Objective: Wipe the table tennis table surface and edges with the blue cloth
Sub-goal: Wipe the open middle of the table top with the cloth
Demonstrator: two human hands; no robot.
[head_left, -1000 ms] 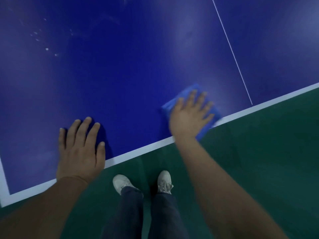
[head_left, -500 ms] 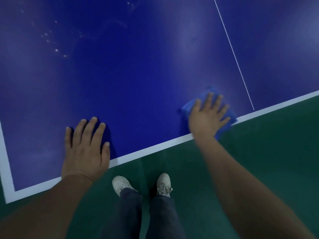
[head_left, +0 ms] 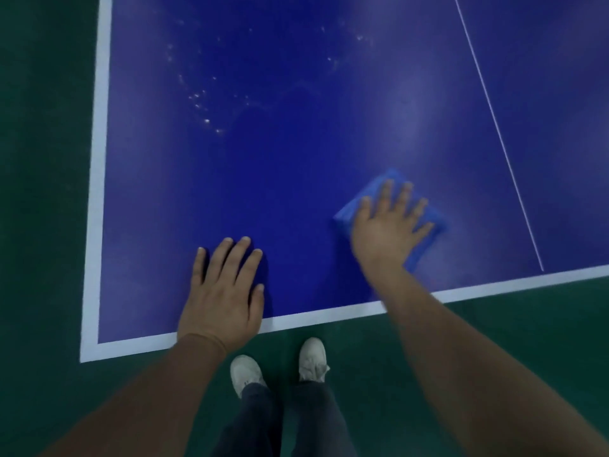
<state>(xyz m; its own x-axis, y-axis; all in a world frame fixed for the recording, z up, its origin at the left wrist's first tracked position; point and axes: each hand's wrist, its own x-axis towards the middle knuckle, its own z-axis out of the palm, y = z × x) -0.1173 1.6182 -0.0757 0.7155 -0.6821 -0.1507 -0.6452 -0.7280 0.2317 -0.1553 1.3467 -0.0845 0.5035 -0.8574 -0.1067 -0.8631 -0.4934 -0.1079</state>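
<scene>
Table tennis table [head_left: 296, 166] first: near-left corner's in view, white border [head_left: 329, 313] running along both edges; left hand [head_left: 224, 291] is planted flat by the near edge, fingers straight, holding nothing, just a brace; right hand [head_left: 389, 232] presses the blue cloth [head_left: 374, 189] with fingers spread flat, not clutching it, slightly in from the near edge and short of the thin centre line [head_left: 496, 127]; I'd keep palm weight even, overlap strokes, and cover the border too; pale specks [head_left: 204, 110] further up near the left edge look unwiped, so head there
</scene>
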